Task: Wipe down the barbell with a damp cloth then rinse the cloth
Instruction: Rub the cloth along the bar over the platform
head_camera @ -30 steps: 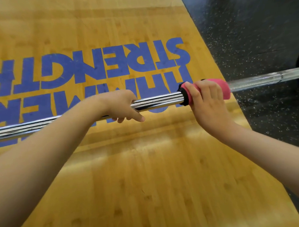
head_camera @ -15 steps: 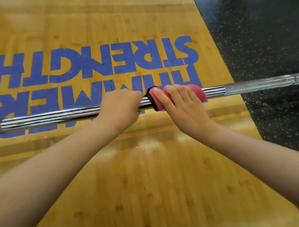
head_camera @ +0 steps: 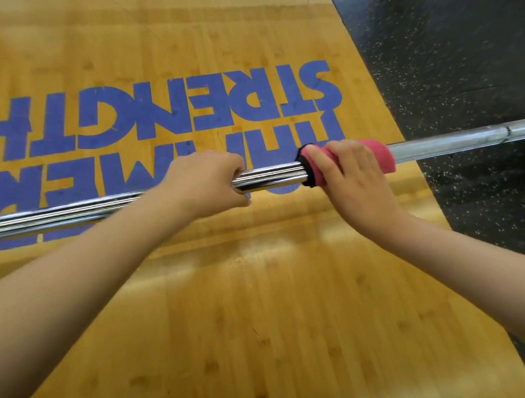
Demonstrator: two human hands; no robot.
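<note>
Where the chrome barbell [head_camera: 271, 176] crosses mid-frame from lower left to upper right, a pink cloth [head_camera: 383, 157] wraps it; the right hand [head_camera: 357, 180] curls its fingers around that cloth, the left hand [head_camera: 207, 186] grips bare bar beside it, above the wooden platform [head_camera: 250, 318].

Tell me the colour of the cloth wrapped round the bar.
The cloth is pink with a black edge, seen in the head view.

The floor is a glossy yellow wooden platform [head_camera: 250, 318] of narrow boards, printed with large blue lettering [head_camera: 169, 110] that reads upside down. Along its right edge it meets black rubber flooring [head_camera: 456, 72] flecked with pale specks.
</note>
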